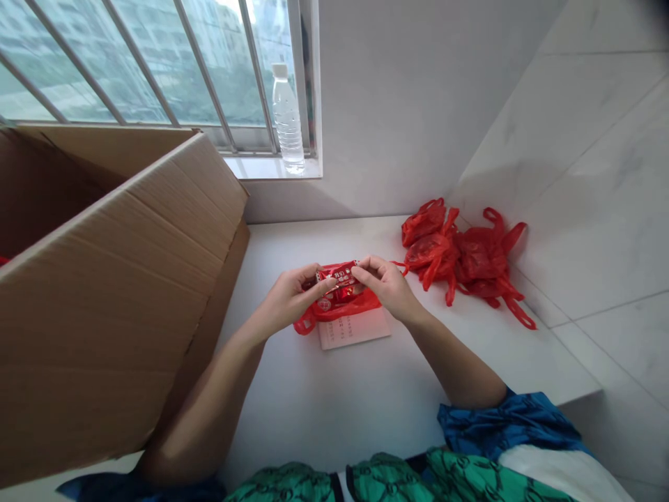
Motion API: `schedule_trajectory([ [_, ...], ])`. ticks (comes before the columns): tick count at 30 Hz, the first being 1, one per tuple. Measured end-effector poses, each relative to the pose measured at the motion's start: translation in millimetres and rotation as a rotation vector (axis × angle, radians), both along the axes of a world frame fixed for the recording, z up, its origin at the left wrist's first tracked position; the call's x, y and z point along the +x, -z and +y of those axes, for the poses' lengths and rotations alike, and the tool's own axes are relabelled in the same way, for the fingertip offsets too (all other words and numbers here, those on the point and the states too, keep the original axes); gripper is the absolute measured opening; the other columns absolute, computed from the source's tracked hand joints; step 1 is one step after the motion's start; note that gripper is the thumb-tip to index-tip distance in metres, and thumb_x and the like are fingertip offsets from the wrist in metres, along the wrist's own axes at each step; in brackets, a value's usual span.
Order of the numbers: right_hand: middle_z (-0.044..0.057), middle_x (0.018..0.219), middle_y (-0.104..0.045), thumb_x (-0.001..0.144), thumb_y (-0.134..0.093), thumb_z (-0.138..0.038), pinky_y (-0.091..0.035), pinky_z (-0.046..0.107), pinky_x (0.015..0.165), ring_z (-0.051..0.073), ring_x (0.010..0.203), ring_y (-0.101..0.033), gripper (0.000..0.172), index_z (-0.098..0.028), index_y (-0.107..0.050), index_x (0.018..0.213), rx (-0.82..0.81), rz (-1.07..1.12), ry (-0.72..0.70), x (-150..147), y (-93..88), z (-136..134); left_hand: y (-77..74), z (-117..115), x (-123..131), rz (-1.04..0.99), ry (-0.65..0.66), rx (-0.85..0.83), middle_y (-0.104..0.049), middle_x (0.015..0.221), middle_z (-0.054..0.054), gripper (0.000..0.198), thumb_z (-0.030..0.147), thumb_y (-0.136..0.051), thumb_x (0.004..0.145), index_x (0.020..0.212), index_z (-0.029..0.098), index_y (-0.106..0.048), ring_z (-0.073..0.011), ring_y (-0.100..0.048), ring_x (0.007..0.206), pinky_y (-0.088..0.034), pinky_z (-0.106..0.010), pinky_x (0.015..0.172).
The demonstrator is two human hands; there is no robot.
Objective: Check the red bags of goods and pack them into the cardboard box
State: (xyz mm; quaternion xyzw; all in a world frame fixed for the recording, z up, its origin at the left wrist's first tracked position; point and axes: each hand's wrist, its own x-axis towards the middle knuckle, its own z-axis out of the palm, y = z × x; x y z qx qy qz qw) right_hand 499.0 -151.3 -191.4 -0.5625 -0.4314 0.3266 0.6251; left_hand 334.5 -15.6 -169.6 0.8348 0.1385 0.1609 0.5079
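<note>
Two hands, left hand (290, 300) and right hand (384, 284), pinch a shiny red packet (337, 279) in their fingers over a red plastic bag (339, 309) on a white marble counter (308, 404), crumpled red bags (460, 251) heaped by the tiled wall (590, 174).

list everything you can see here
red packet: one, red with white print, between both hands
plastic bag: one, red, under the packet
paper sheet: one, white, under the bag
bunched plastic bags: several, red, on the counter, right
water bottle: one, clear, on the windowsill
cardboard box: one, brown, open, left
barred window: one, grey bars, behind the bottle
counter: one, white, under the hands
tiled wall: one, white, right
clothing: one, green and blue, bottom edge
left hand grip: one, on the packet's left end
right hand grip: one, on the packet's right end
</note>
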Motion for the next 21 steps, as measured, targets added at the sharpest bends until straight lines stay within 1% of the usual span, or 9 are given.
schedule_trajectory([
  [3,0.000,0.086,-0.066,0.087,-0.065,-0.052,-0.056,0.029,0.073,0.015,0.075,-0.065,0.031,-0.022,-0.063,0.094,-0.047,0.001,-0.086,-2,-1.6,-1,1.9,1,0,0.001,0.058,-0.016,-0.062,0.079,-0.002,0.035,0.050,-0.053,0.094,0.091,0.016,-0.062,-0.0139,-0.054,0.069,-0.041,-0.024,0.060],
  [5,0.000,0.086,-0.066,0.085,-0.067,-0.051,-0.056,0.030,0.073,0.016,0.077,-0.066,0.031,-0.022,-0.063,0.093,-0.075,-0.012,-0.113,-2,-0.3,-1,3.5,1,1,0.007,0.066,0.012,-0.063,0.080,-0.003,0.035,0.049,-0.053,0.094,0.090,0.016,-0.062,-0.0138,-0.054,0.070,-0.041,-0.024,0.061],
  [10,-0.001,0.082,-0.064,0.083,-0.071,-0.048,-0.056,0.032,0.073,0.016,0.076,-0.065,0.029,-0.021,-0.059,0.085,-0.019,-0.009,-0.109,2,6.6,2,8.2,2,4,0.055,0.016,0.078,-0.060,0.075,-0.001,0.036,0.051,-0.053,0.093,0.087,0.016,-0.062,-0.0122,-0.051,0.065,-0.037,-0.024,0.057],
  [12,-0.002,0.080,-0.063,0.084,-0.071,-0.047,-0.056,0.032,0.072,0.015,0.074,-0.064,0.029,-0.021,-0.058,0.082,0.002,-0.016,-0.108,3,7.8,3,9.8,2,5,0.063,0.017,0.101,-0.060,0.076,-0.002,0.038,0.052,-0.052,0.094,0.088,0.016,-0.063,-0.0120,-0.050,0.063,-0.036,-0.025,0.056],
  [14,-0.001,0.080,-0.064,0.085,-0.069,-0.047,-0.055,0.032,0.071,0.016,0.074,-0.064,0.028,-0.022,-0.058,0.082,0.011,-0.040,-0.111,2,6.9,3,10.8,1,6,0.051,0.035,0.118,-0.063,0.080,-0.003,0.039,0.052,-0.050,0.094,0.090,0.016,-0.064,-0.0128,-0.051,0.066,-0.037,-0.025,0.058],
  [16,-0.001,0.082,-0.065,0.087,-0.066,-0.047,-0.054,0.031,0.070,0.016,0.075,-0.063,0.026,-0.022,-0.061,0.087,0.011,-0.122,-0.086,2,4.5,1,10.6,0,7,0.047,0.022,0.162,-0.065,0.082,-0.003,0.040,0.052,-0.048,0.095,0.091,0.016,-0.064,-0.0135,-0.053,0.068,-0.038,-0.025,0.060],
  [17,-0.001,0.082,-0.065,0.088,-0.065,-0.048,-0.052,0.030,0.070,0.016,0.075,-0.063,0.025,-0.022,-0.063,0.090,0.005,-0.194,-0.053,4,3.2,0,9.9,0,7,0.061,-0.011,0.208,-0.065,0.080,-0.003,0.040,0.052,-0.047,0.096,0.090,0.017,-0.064,-0.0135,-0.053,0.066,-0.037,-0.025,0.059],
  [19,0.000,0.082,-0.066,0.091,-0.062,-0.046,-0.049,0.029,0.070,0.016,0.075,-0.062,0.024,-0.023,-0.066,0.095,-0.016,-0.396,0.057,9,1.3,-3,7.0,0,7,0.125,-0.109,0.325,-0.065,0.075,-0.001,0.041,0.053,-0.045,0.096,0.087,0.018,-0.064,-0.0136,-0.053,0.064,-0.035,-0.026,0.058],
  [21,0.000,0.085,-0.067,0.093,-0.059,-0.040,-0.047,0.028,0.071,0.016,0.076,-0.061,0.020,-0.023,-0.068,0.098,-0.056,-0.633,0.173,19,2.0,-5,2.3,0,5,0.187,-0.191,0.419,-0.067,0.077,0.000,0.041,0.054,-0.042,0.097,0.090,0.021,-0.065,-0.0145,-0.055,0.066,-0.034,-0.026,0.059],
])
